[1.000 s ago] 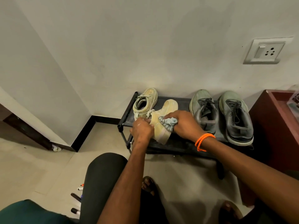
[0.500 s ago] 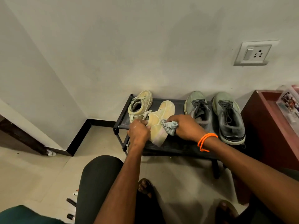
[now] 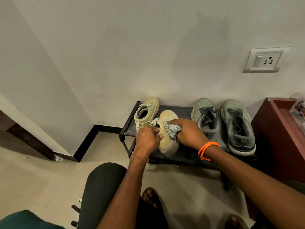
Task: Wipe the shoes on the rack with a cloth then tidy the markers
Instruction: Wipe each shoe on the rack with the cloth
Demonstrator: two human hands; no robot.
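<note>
A low black shoe rack [image 3: 184, 109] stands against the wall. On it, a cream sneaker [image 3: 167, 139] is tipped on its side; my left hand [image 3: 147, 138] grips its collar with fingers inside the opening. My right hand [image 3: 188, 131] clutches a bunched pale blue cloth [image 3: 171, 131] and presses it on the sneaker's side. The other cream sneaker [image 3: 146, 113] stands upright behind it. Two grey sneakers [image 3: 206, 119] [image 3: 237, 126] sit on the rack's right half. Several markers [image 3: 75, 208] lie on the floor at lower left, partly hidden by my knee.
A dark red cabinet [image 3: 274, 129] stands right of the rack, with a clear plastic box [image 3: 299, 109] on top. A wall socket [image 3: 264, 61] is above. My knee [image 3: 102, 187] and bare feet [image 3: 149, 195] are on the tiled floor before the rack.
The cloth in my right hand has slid a little along the tipped sneaker's side. My left hand keeps its hold, and the camera has shifted slightly.
</note>
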